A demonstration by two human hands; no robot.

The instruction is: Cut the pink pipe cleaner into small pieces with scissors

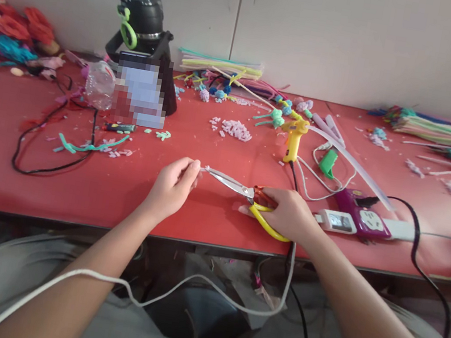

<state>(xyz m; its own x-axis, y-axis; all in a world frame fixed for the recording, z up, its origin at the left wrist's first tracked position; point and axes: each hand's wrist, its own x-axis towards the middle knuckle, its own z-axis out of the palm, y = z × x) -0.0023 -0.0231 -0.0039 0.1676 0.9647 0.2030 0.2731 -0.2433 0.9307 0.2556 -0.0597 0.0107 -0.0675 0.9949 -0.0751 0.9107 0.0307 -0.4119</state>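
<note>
White panels (pixel 358 47) stand behind a wide red table (pixel 86 197), closing off its far side. Both forearms reach over its dark front edge, and the hands work just beyond it, so there is little table behind the wrists. Bare red surface lies ahead of the hands and to the left of the left one. A white cable (pixel 199 276) loops below the edge and across the left forearm, where it could snag a sideways pull. The black bottle (pixel 147 17) stands well apart, at far left. On the right, room is tighter: a purple power strip (pixel 362 215) lies near the right wrist, and a yellow glue gun (pixel 294 143) is beyond that hand.

The right hand (pixel 291 214) grips the yellow and orange handles of the scissors (pixel 231 183), whose blades point left and look nearly together. The left hand (pixel 173 186) pinches a tiny pale strip (pixel 204 169) between thumb and forefinger, right at the blade tips. Farther off sits a loose heap of pale snippets (pixel 237 130).

Snipping or trimming seems to be the step in hand; it calls for a steady pinch, fingertips clear of the blades.
</note>
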